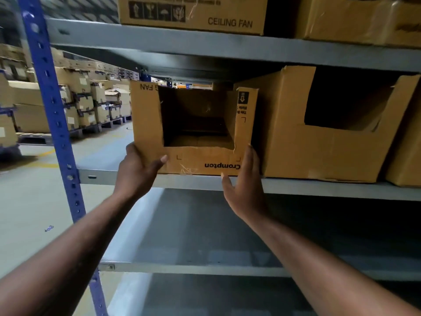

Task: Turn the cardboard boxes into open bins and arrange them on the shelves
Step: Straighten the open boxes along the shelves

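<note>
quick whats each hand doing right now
Left hand: grips the lower left corner of the cut-open box, thumb on its front.
Right hand: open, straight fingers flat against the box's right side.

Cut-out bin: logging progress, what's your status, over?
Left hand grips the bin at its lower left corner; right hand flat against its right side. Bin at the shelf front edge, neighbouring bin close on its right. Nothing in the way.

Warehouse storage aisle, grey steel shelves (227,45) on a blue perforated upright (49,92), stacked cartons on pallets (75,101), bare concrete floor (34,201), ceiling-fan box (193,14) overhead
</note>
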{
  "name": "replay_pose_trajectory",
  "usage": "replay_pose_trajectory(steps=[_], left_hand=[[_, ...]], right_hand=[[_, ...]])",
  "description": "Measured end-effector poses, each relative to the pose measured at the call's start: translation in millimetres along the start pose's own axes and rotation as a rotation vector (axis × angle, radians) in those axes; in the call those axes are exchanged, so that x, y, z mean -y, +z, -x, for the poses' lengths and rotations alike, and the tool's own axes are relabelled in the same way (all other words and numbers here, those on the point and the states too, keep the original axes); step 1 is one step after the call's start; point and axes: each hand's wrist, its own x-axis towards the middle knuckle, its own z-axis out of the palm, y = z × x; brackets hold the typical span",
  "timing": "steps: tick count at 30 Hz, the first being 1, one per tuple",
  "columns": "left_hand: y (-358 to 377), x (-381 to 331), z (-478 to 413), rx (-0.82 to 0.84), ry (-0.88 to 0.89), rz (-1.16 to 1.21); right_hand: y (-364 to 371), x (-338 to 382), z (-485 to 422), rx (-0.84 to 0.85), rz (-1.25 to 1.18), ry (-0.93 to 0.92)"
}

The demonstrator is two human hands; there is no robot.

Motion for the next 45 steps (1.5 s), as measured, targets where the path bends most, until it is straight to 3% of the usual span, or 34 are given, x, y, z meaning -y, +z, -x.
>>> replay_pose_trajectory(steps=[9, 26, 34, 45], left_hand=[[-10.6, -0.7, -3.7, 0.066, 0.006, -0.058], [-15.8, 19.5, -4.4, 0.021, 0.1, -0.137], [-16.0, 14.3, -4.7, 0.053, 0.085, -0.039], [-11.1, 18.2, 0.7, 0.033, 0.141, -0.126]], right_hand=[[7.2, 10.9, -0.9, 0.023, 0.07, 0.074], [15.3, 8.0, 3.6, -0.093, 0.09, 0.125], [15.7, 8.8, -1.2, -0.066, 0.084, 0.151], [11.0, 8.8, -5.3, 0.015, 0.062, 0.25]])
